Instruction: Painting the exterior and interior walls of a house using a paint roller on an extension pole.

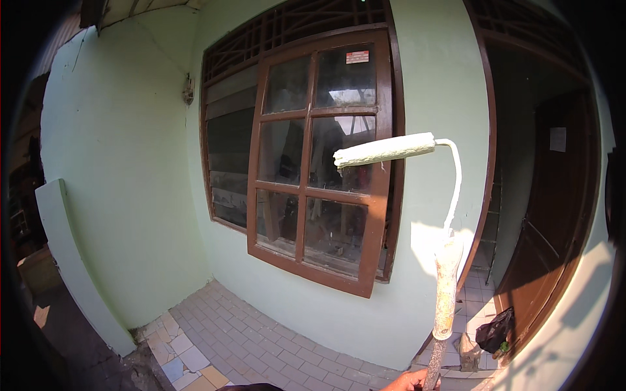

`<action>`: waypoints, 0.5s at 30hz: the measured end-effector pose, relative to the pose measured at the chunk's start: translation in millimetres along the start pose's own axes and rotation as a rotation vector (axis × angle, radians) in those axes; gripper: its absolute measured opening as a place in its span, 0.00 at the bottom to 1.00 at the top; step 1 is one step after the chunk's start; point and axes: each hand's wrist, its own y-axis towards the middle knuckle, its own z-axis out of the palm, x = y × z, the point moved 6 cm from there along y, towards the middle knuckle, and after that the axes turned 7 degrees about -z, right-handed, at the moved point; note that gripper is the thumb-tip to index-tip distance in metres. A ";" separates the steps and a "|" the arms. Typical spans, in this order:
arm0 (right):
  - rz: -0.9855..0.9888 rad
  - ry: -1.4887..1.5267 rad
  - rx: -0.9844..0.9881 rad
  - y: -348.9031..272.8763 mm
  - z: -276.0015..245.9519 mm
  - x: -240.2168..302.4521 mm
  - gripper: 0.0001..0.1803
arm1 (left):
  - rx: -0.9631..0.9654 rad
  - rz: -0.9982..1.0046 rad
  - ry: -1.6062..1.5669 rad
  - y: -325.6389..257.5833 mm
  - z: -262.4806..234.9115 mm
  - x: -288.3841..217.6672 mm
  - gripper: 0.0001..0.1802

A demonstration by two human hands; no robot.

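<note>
Close to the lower edge, right of the middle, my left hand (pixel 408 381) is closed around the speckled pole of a paint roller (pixel 385 150); only part of the hand shows. The roller is raised, with its pale, paint-coated sleeve in front of the brown window (pixel 304 189). From the sleeve's right end a bent, paint-covered wire frame (pixel 457 179) runs down to a worn, paint-smeared handle (pixel 447 280) joined to the pole. Whether the sleeve touches the window frame I cannot tell. My right hand is out of view.
The brown window sash, with several panes, stands swung out from the pale green wall (pixel 287 287). At the right is a doorway with a brown door (pixel 546 208); a black plastic bag (pixel 495 331) lies by it. Grey tiles (pixel 261 345) cover the floor; a low wall (pixel 81 260) stands left.
</note>
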 end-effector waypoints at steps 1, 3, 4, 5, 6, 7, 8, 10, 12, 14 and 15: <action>-0.006 0.003 0.001 -1.1 -12.8 5.7 0.29 | -0.038 -0.020 0.010 7.8 0.1 3.1 0.11; -0.003 0.010 -0.008 5.3 -24.1 -6.7 0.28 | -0.025 0.039 0.093 26.5 -5.3 7.2 0.10; -0.014 0.008 -0.011 12.7 -29.8 -10.7 0.28 | -0.040 0.108 0.183 32.6 -5.4 3.6 0.10; -0.024 0.006 -0.014 20.2 -35.2 -14.0 0.28 | -0.063 0.127 0.148 37.8 -3.2 -2.3 0.10; -0.033 0.005 -0.018 27.6 -40.3 -16.6 0.28 | -0.053 0.131 0.151 43.2 -1.2 -3.1 0.10; -0.040 0.008 -0.024 36.2 -45.2 -16.8 0.28 | -0.073 0.110 0.083 50.6 -2.8 -0.3 0.09; -0.046 0.012 -0.032 44.8 -49.9 -16.4 0.28 | -0.091 0.088 0.015 58.3 -4.8 2.7 0.08; -0.055 0.020 -0.048 61.1 -61.0 -14.3 0.28 | -0.112 0.002 -0.052 74.2 -5.3 14.5 0.07; -0.061 0.032 -0.069 76.4 -73.0 -10.7 0.28 | -0.142 0.024 -0.013 92.2 -11.1 19.1 0.08; -0.055 0.066 -0.093 85.5 -77.9 0.7 0.28 | -0.176 -0.041 0.011 101.7 -18.0 18.8 0.07; -0.050 0.087 -0.106 91.3 -78.0 6.3 0.28 | -0.236 -0.101 0.032 106.0 -24.7 20.1 0.06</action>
